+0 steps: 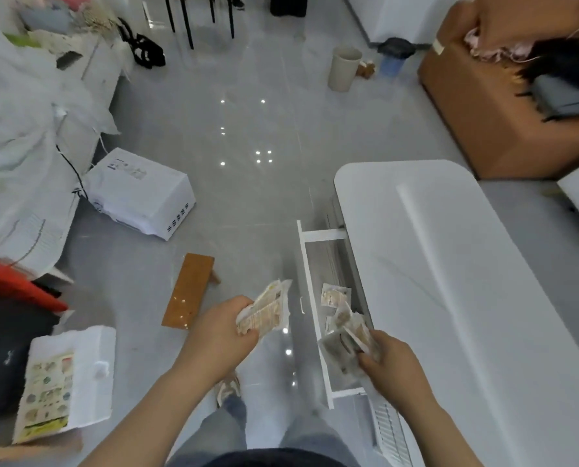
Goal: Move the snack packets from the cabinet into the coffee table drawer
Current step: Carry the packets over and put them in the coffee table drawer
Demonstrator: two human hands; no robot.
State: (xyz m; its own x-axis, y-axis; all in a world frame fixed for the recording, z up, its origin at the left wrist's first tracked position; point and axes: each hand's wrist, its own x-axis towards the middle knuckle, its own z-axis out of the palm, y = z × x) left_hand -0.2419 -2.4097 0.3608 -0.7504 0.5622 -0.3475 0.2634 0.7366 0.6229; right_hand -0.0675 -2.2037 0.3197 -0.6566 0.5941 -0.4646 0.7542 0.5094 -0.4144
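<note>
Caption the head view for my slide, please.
Left hand and right hand hold pale snack packets by the open white drawer.

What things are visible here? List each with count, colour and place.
loose packets: at least two, beige, lying in the drawer
left packet bundle: one, beige, above the floor beside the drawer
right packet bundle: one, beige, above the drawer
drawer: one, white, pulled open
coffee table: one, white, right
stool: one, brown, floor centre
box: one, white, floor left
cup: one, beige, far floor
left hand: one, grips left packet bundle
right hand: one, grips right packet bundle
</note>
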